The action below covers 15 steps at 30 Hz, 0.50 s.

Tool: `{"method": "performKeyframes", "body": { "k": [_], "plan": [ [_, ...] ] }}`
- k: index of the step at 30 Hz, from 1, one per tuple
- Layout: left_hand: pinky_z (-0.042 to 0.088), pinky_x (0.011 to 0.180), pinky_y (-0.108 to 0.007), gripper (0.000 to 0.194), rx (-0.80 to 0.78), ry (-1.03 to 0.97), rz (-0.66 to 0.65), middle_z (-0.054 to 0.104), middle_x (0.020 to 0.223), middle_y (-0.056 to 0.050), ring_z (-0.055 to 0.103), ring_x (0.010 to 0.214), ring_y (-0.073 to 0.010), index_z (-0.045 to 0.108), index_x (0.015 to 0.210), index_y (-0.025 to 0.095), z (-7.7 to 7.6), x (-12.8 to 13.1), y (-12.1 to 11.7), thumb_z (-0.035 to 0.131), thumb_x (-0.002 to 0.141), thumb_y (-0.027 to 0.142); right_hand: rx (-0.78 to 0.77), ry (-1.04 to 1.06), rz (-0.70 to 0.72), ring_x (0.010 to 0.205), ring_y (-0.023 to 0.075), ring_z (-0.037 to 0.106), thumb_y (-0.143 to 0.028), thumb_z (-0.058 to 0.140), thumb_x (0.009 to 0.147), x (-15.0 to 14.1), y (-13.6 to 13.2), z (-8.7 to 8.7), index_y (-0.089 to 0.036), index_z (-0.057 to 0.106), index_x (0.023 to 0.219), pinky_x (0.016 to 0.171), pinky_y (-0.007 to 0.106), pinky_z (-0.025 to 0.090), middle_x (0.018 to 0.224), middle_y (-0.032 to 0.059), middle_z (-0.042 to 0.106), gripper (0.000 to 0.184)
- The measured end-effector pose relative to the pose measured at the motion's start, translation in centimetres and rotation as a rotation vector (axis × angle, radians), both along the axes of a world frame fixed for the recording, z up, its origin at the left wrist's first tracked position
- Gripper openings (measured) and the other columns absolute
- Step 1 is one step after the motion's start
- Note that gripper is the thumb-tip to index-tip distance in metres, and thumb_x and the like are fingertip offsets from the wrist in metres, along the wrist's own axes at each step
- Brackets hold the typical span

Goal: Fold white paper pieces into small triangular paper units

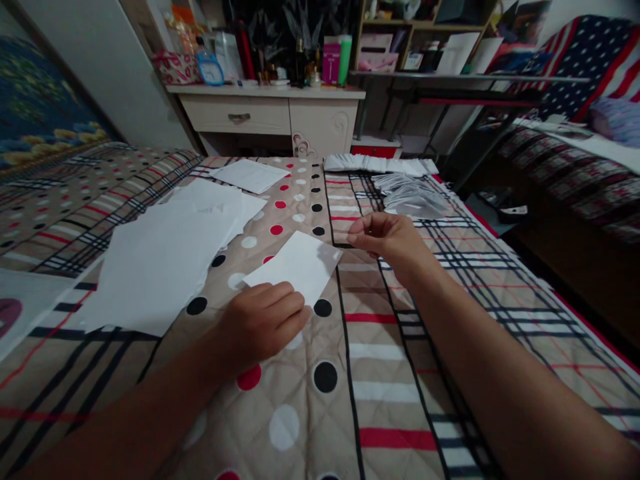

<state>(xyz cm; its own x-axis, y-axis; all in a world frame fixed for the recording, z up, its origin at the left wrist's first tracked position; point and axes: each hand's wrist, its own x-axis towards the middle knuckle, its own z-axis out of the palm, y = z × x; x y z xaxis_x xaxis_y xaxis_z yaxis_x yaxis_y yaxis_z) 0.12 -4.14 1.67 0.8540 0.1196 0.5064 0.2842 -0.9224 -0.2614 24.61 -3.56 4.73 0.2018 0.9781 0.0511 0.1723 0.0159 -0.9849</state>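
My left hand [267,317] is closed at the near edge of a small white sheet of paper [305,260], its fingers curled over that edge. To the right of the sheet, my right hand [383,240] is raised with thumb and forefinger pinched together. Whatever may be between those fingertips is too thin or faint to make out. A broad, loose pile of white sheets [155,253] spreads to the left of my left hand. Beyond the pile lies another white sheet [253,175]. Past my right hand rests a heap of clear plastic sleeves [415,200].
Everything lies on a quilted bedspread [380,420] with dots and stripes. A row of packed white pieces [380,164] lines its far right edge. Behind stand a white cabinet [230,110] with bottles on top and a narrow desk [465,77]. The bed drops off at right.
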Motion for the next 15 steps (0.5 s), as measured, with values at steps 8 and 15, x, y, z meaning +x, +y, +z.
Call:
{"method": "performKeyframes", "body": {
  "k": [8, 15],
  "plan": [
    [0.034, 0.056, -0.029, 0.019, -0.009, -0.025, -0.030, 0.058, 0.067, 0.000, 0.049, 0.066, -0.0134, 0.061, 0.073, 0.017, -0.2, 0.3, 0.0, 0.056, 0.090, 0.011, -0.293, -0.126, 0.288, 0.039, 0.0054, 0.043, -0.018, 0.069, 0.066, -1.8, -0.3, -2.7, -0.016, 0.058, 0.062, 0.039, 0.018, 0.031, 0.048, -0.0049, 0.055, 0.012],
    [0.033, 0.055, -0.030, 0.018, -0.018, -0.026, -0.043, 0.060, 0.067, 0.000, 0.050, 0.065, -0.0145, 0.062, 0.073, 0.016, -0.3, 0.3, 0.0, 0.059, 0.089, 0.011, -0.193, -0.322, 0.312, 0.042, 0.0061, 0.046, -0.019, 0.069, 0.065, -1.7, -0.1, -3.9, -0.015, 0.064, 0.062, 0.042, 0.018, 0.033, 0.051, -0.0030, 0.058, 0.007]
  ]
}}
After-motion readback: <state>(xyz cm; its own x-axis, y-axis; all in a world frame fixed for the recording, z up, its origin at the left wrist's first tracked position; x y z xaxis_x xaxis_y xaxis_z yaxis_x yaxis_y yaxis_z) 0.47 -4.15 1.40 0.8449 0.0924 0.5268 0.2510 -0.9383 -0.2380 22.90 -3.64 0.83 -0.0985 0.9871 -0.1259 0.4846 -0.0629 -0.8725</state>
